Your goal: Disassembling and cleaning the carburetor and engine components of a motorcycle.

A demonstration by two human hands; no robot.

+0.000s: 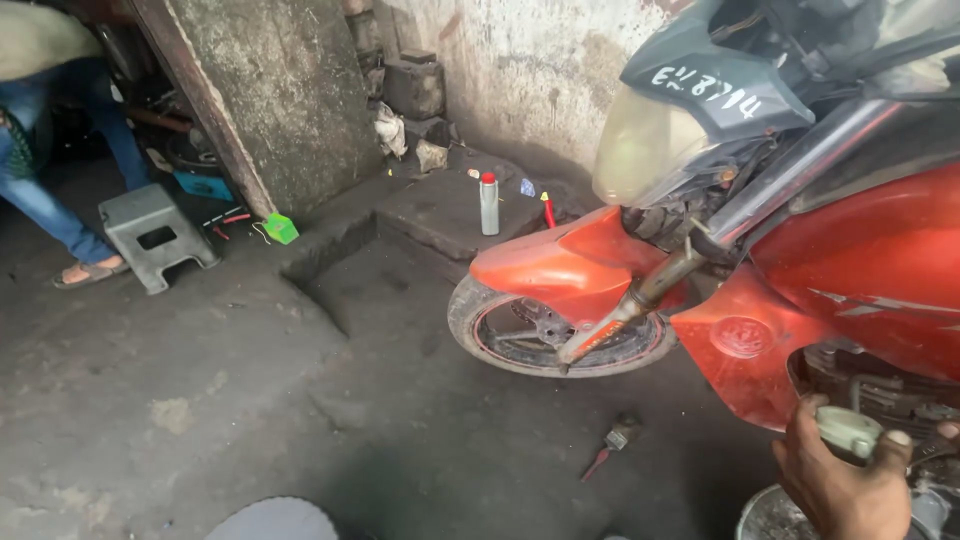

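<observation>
One hand (845, 480) in view, lower right corner, back of hand toward camera. Fingers (800, 425) curled closed around a small pale part, thumb tip pressed along its right end. Which hand: cannot tell. Wrist and forearm out of frame.

Looks like a small roadside motorbike repair shop. A red motorcycle (800, 250) fills the right of the frame, tools lie on the grimy concrete floor (200, 400), a spray can (488, 203) stands on a stone step, and a grey plastic stool (155, 235) sits upper left by stained walls, maybe with spare parts behind it.
</observation>
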